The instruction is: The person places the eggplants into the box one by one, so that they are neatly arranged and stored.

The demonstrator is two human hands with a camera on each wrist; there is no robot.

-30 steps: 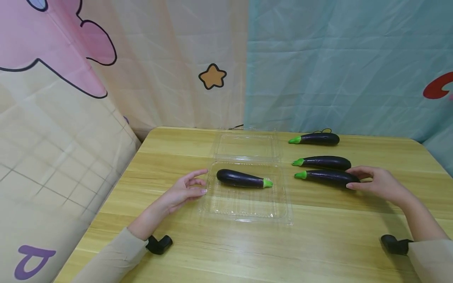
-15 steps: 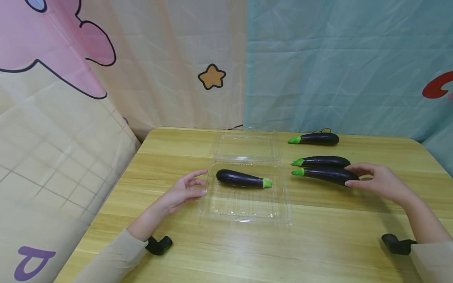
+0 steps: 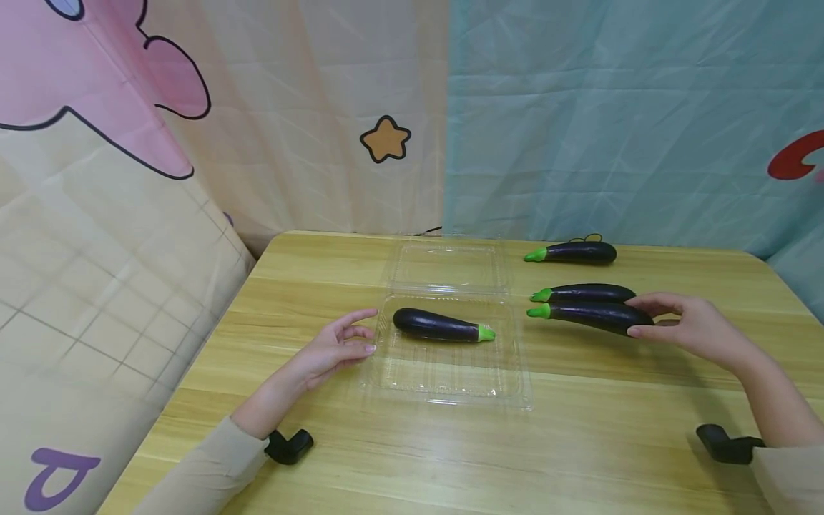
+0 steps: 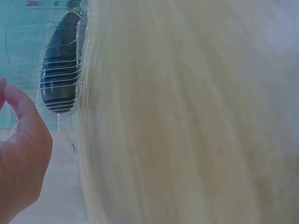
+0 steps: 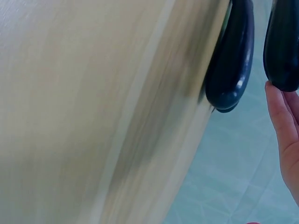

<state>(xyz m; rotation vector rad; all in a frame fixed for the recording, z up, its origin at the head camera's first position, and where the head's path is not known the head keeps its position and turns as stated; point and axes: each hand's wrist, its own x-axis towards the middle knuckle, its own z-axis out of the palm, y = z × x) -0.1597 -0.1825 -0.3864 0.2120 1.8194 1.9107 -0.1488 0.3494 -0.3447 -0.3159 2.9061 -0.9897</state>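
Observation:
My right hand [image 3: 692, 332] pinches the thick end of a dark purple eggplant [image 3: 589, 316] between thumb and fingers. In the right wrist view, that held eggplant [image 5: 282, 46] hangs off the table. My left hand [image 3: 328, 352] is at the left edge of a clear plastic clamshell container [image 3: 444, 375], its fingers loosely bent; whether they touch the rim is hard to tell. One eggplant [image 3: 434, 325] lies in the container's base, green stem to the right. The container's lid [image 3: 450, 266] lies folded back behind it.
Just behind the held eggplant lies another eggplant [image 3: 599, 292] on the wooden table [image 3: 450, 458]. A further eggplant [image 3: 579, 252] rests near the table's back edge. Printed curtains [image 3: 579, 129] hang behind and to the left.
The held eggplant has shifted slightly left, its stem end coming up and nearer the container. My right hand moved a little with it. My left hand stays where it was.

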